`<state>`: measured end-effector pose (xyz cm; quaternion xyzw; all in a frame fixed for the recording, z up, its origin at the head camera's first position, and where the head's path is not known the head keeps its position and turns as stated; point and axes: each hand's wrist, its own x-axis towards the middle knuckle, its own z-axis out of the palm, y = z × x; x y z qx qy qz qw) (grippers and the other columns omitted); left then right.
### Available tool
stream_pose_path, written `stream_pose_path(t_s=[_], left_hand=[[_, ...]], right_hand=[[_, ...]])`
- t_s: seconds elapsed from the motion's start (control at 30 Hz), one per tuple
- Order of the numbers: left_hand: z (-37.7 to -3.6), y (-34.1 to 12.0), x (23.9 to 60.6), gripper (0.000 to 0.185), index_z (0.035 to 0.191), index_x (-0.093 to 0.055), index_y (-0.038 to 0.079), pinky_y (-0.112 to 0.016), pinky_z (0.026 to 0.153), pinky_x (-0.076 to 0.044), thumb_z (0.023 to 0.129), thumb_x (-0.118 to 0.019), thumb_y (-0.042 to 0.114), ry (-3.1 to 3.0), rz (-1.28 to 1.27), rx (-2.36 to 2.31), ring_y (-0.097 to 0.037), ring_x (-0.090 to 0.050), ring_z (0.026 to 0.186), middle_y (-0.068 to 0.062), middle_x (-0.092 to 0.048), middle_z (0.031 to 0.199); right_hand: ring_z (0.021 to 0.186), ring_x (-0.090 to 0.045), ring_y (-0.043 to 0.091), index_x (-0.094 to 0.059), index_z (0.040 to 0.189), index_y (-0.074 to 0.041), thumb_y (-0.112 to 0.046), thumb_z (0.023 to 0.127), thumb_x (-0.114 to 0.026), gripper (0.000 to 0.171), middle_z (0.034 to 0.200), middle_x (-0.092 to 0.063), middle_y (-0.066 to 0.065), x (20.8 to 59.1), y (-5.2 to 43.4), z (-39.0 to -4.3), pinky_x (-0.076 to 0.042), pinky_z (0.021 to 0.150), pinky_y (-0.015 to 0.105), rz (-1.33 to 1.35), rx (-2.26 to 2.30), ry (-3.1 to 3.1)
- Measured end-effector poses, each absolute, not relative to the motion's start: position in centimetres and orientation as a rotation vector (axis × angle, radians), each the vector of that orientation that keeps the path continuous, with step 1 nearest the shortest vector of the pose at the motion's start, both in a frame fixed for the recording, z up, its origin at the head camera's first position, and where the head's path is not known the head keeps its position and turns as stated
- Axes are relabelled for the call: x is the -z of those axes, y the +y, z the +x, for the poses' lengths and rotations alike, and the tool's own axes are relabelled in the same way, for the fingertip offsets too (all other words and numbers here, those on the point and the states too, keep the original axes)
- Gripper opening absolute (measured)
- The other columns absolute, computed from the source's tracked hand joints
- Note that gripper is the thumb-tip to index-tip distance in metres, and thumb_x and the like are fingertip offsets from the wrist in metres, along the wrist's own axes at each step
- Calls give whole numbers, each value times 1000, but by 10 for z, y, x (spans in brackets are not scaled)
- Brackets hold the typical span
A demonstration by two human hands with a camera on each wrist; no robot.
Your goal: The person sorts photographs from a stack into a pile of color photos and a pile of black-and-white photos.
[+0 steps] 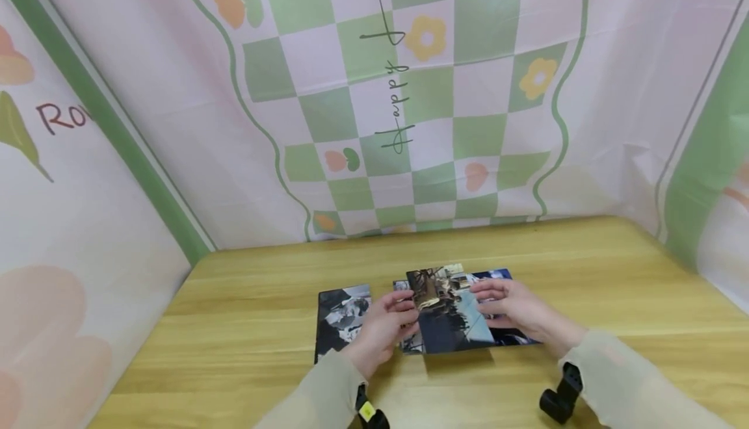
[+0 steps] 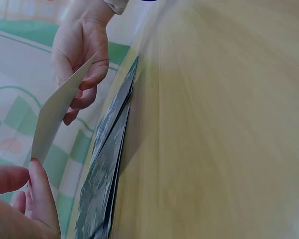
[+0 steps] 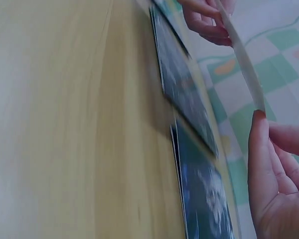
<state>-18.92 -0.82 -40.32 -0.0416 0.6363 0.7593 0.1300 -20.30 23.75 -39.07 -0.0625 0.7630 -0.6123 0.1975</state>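
Note:
A glossy photo print point(image 1: 450, 318) is held up above the table between both hands, its plain white back point(image 2: 60, 109) turned to the left wrist camera. My left hand point(image 1: 386, 325) pinches the left edge of the print. At the opposite edge my right hand point(image 1: 512, 309) holds it with fingertips and thumb. Under the raised print lie more pictures: a dark blue one point(image 1: 504, 337) on the right and a greyish one point(image 1: 412, 343), mostly covered, in the middle. A black-and-white picture point(image 1: 342, 315) lies to the left, partly hidden by the left hand.
The pictures lie on a wood-grain table point(image 1: 257, 325), in small stacks as the right wrist view shows. Behind the table hangs a checkered green and white cloth point(image 1: 433, 123), with more printed cloth point(image 1: 70, 221) at the left side.

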Motion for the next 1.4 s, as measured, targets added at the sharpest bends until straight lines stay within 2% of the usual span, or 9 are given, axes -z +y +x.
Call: stream_pose_path(t_s=[0.13,0.27,0.37,0.63,0.87,1.0,1.1,1.4], left_hand=[[-194,8,404,39,123,-56,0,-26,75,-57,85,-59,-8,1822,-109,-2205,-14,-59,83,-4,-60,97],[-198,20,405,39,122,-57,2,-27,76,-58,84,-60,-8,1810,-103,-2188,-15,-60,84,-4,-59,97],[-200,28,405,38,121,-58,4,-28,77,-58,85,-60,-8,1816,-100,-2174,-16,-61,85,-6,-60,98],[-203,46,403,34,118,-60,5,-31,80,-58,86,-60,-7,1786,-148,-2170,-18,-63,88,-7,-59,101],[-201,54,403,31,119,-59,4,-33,83,-58,89,-57,-5,1724,-128,-2160,-18,-63,93,-9,-62,107],[-201,57,405,32,119,-59,4,-34,84,-58,88,-58,-5,1701,-125,-2148,-18,-63,94,-8,-63,107],[-201,58,406,33,120,-58,3,-34,85,-57,88,-57,-6,1683,-115,-2147,-20,-64,97,-8,-63,108],[-200,57,406,31,124,-54,-2,-38,89,-56,94,-53,2,1642,-83,-2163,-29,-62,108,-17,-63,118]], right_hand=[[101,-59,14,-38,134,10,-12,91,-61,53,132,-45,28,390,253,-203,-56,86,39,-168,1687,2172],[93,-60,11,-40,132,11,-11,90,-62,52,120,-57,15,390,267,-205,-58,81,33,-150,1673,2192],[92,-60,10,-39,132,12,-10,90,-62,52,114,-59,6,389,277,-207,-58,79,32,-157,1666,2201],[96,-60,14,-34,132,18,-7,90,-60,55,122,-53,25,390,297,-211,-58,83,35,-196,1605,2269],[88,-61,11,-33,131,20,-2,87,-60,55,105,-63,6,398,309,-213,-59,79,31,-193,1611,2280],[85,-62,10,-34,130,19,0,87,-59,54,100,-63,2,400,314,-214,-59,76,31,-164,1617,2280],[85,-62,11,-35,129,19,1,87,-59,52,101,-63,4,400,316,-215,-59,76,32,-134,1592,2303],[87,-61,15,-39,126,19,2,86,-59,48,108,-60,22,401,315,-218,-59,75,34,-128,1480,2404]])
